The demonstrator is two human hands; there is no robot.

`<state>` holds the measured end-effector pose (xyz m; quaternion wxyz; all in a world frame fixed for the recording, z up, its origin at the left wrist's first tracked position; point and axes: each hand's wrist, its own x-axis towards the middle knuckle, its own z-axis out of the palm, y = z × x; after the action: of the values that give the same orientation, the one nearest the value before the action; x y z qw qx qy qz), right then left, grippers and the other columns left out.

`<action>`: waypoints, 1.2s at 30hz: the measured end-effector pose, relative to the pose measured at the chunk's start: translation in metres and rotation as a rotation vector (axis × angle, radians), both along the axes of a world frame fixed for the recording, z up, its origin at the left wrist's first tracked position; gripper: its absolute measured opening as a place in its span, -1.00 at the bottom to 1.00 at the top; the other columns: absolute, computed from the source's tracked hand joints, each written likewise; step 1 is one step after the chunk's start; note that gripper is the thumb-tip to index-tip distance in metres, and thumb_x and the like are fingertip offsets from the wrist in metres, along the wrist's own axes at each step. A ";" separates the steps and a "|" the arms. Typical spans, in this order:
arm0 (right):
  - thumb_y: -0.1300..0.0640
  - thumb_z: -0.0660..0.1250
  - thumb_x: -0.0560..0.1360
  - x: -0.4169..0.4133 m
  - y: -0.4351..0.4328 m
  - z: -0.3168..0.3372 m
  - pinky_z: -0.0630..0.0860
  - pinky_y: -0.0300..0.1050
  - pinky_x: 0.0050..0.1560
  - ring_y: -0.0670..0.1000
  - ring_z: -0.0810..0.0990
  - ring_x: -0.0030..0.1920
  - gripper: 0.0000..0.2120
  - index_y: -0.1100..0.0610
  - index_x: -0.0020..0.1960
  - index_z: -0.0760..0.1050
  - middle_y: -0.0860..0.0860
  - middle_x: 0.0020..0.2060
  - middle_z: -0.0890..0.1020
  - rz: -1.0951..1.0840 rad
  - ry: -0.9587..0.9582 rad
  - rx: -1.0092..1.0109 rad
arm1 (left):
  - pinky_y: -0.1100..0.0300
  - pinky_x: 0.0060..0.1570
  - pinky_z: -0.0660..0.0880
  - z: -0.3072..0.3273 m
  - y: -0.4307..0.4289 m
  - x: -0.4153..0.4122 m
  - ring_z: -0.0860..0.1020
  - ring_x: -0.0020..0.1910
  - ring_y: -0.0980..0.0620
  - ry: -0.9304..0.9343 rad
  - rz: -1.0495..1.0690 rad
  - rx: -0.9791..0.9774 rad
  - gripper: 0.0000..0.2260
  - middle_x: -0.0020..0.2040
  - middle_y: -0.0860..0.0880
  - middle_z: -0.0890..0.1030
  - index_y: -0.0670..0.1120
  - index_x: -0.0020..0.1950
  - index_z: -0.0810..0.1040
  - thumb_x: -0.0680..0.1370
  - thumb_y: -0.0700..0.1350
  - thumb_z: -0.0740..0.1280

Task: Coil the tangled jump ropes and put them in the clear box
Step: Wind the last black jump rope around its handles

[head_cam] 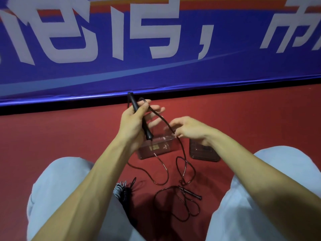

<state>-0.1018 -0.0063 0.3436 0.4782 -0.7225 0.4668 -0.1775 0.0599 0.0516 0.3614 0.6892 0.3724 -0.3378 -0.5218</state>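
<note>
Left hand (135, 119) is curled round the black handle (134, 103), outer fingers splayed. Right hand (189, 131) pinches the jump rope (162, 121) at its fingertips, and the rope drops from there into loose loops on the floor (69, 136). Clear box (156, 151) sits just below both sets of fingers (second handle (192, 193) lies well below them).

Raised handle (139, 117): black, matt; plastic or rubber not distinguishable.
Rope cord (181, 149): thin, dark, smooth; glossy highlights seen along loops, plastic-coated look.
Second handle (192, 194), toward floor's near edge: black, slight shine.
Coiled bundle (120, 190): grey and black turns, smooth, glossy.
Clear box (156, 149), toward floor's far edge: transparent plastic, glossy, reflections recorded on walls.
Ribbed panel (203, 153) beside it: see-through plastic, dark-looking.
Floor (69, 136): red, matt, fine grain.
Banner (156, 75): blue, printed, smooth, sheen along hem.
Trousers (60, 188): pale cloth, matt.
</note>
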 end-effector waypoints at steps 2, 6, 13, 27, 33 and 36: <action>0.35 0.25 0.49 0.000 0.003 -0.001 0.38 -0.08 -0.08 0.01 0.47 -0.10 -0.74 0.08 0.05 0.59 0.14 0.02 0.64 0.095 0.123 -0.023 | 0.00 0.00 0.63 0.000 -0.002 0.004 0.68 -0.01 -0.13 0.046 0.041 -0.020 -0.93 -0.12 -0.16 0.64 -0.19 0.07 0.45 0.65 -0.23 0.20; 0.32 0.28 0.54 0.002 0.003 -0.008 0.44 -0.05 -0.18 0.07 0.51 -0.15 -0.84 0.08 0.00 0.50 0.11 -0.15 0.56 0.095 0.141 -0.060 | -0.09 0.11 0.58 -0.003 -0.004 0.008 0.65 0.09 -0.18 0.101 0.079 -0.039 -0.94 -0.07 -0.18 0.62 -0.15 -0.01 0.44 0.65 -0.21 0.20; 0.41 0.11 0.58 -0.003 0.001 -0.003 0.66 0.06 -0.15 0.08 0.65 -0.26 -0.80 0.22 -0.02 0.48 0.11 -0.24 0.59 -0.080 0.002 -0.063 | 0.04 0.04 0.62 -0.009 -0.010 0.012 0.66 0.07 -0.11 0.071 0.114 -0.009 -0.88 0.08 -0.21 0.64 -0.15 0.03 0.44 0.67 -0.13 0.17; 0.34 0.15 0.59 -0.018 -0.006 0.022 0.53 -0.21 -0.42 -0.06 0.58 -0.37 -0.78 0.18 -0.01 0.56 0.03 -0.22 0.58 -0.376 -0.403 -0.056 | 0.19 -0.17 0.41 -0.038 -0.003 -0.005 0.45 -0.21 0.01 -0.906 -0.382 0.106 -0.91 -0.22 -0.04 0.53 -0.17 0.03 0.59 0.61 -0.19 0.31; 0.28 0.23 0.58 -0.027 -0.014 0.026 0.52 -0.14 -0.29 -0.04 0.54 -0.35 -0.85 0.23 0.05 0.57 0.01 -0.24 0.60 -0.569 -0.534 0.107 | 0.20 -0.21 0.36 -0.037 0.002 -0.006 0.42 -0.30 0.02 -0.929 -0.566 0.143 -0.82 -0.22 -0.15 0.48 -0.12 -0.16 0.54 0.61 -0.10 0.31; 0.25 0.24 0.59 -0.031 -0.016 0.026 0.51 -0.15 -0.31 -0.04 0.53 -0.35 -0.90 0.21 -0.02 0.53 0.00 -0.26 0.58 -0.677 -0.602 0.143 | 0.29 -0.30 0.36 -0.036 0.000 -0.005 0.43 -0.43 0.16 -1.122 -0.571 0.190 -0.78 -0.31 -0.03 0.52 -0.08 -0.22 0.47 0.63 -0.10 0.28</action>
<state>-0.1327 -0.0222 0.3701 0.5564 -0.4108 0.5280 -0.4929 0.0549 0.0520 0.3251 0.2053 0.5439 -0.6856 -0.4381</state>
